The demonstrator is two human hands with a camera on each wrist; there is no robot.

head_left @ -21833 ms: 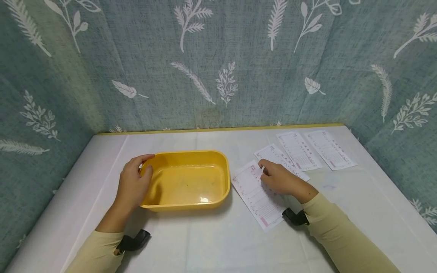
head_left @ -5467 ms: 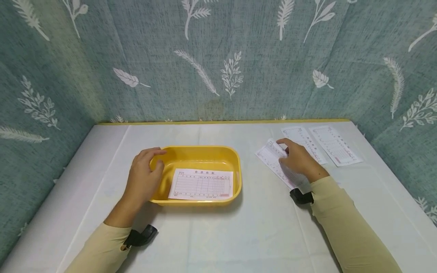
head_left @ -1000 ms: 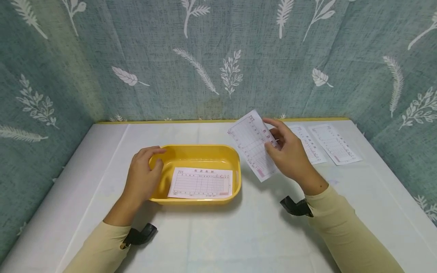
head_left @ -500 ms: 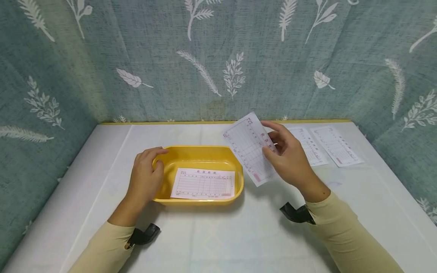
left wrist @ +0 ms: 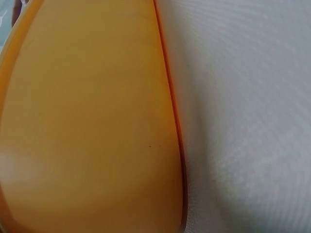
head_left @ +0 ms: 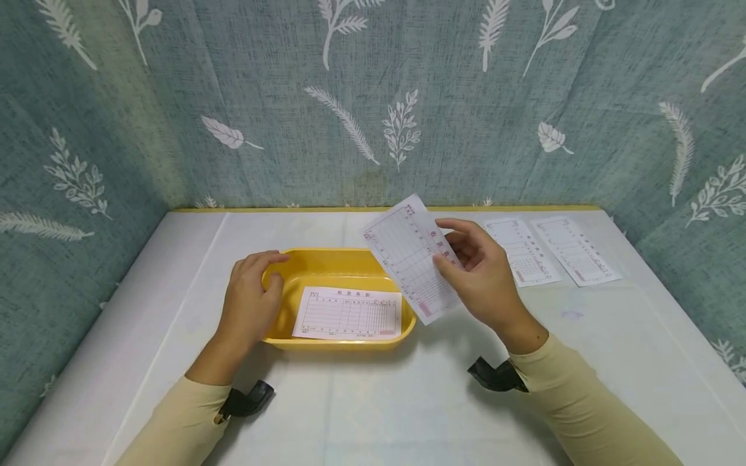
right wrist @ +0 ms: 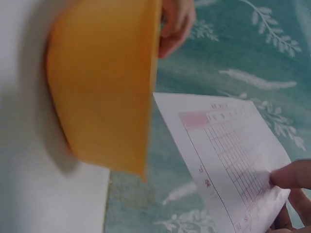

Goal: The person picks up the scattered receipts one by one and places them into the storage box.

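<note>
My right hand point(head_left: 484, 278) pinches a printed receipt slip point(head_left: 408, 252) by its edge, thumb on top and fingers beneath. The slip is raised and tilted, overlapping the right end of a yellow plastic tub point(head_left: 338, 345) in the head view. In the right wrist view the slip point(right wrist: 223, 155) hangs just past the tub's rim, with the thumb on its printed face. Another receipt slip point(head_left: 348, 314) lies flat on the tub's floor. My left hand point(head_left: 247, 301) grips the tub's left end, its thumb over the inside. Only the tub's wall point(left wrist: 97, 116) and tabletop fill the left wrist view.
Two more receipt slips, a nearer one point(head_left: 527, 255) and a farther one point(head_left: 576, 251), lie side by side at the table's back right. A white cloth point(head_left: 361, 408) covers the table. Behind it hangs a leaf-patterned green curtain point(head_left: 262, 175).
One slip has gone into the tub since the earliest frame. Another has been lifted off the table and carried left to the tub's right end. The left hand stays at the tub.
</note>
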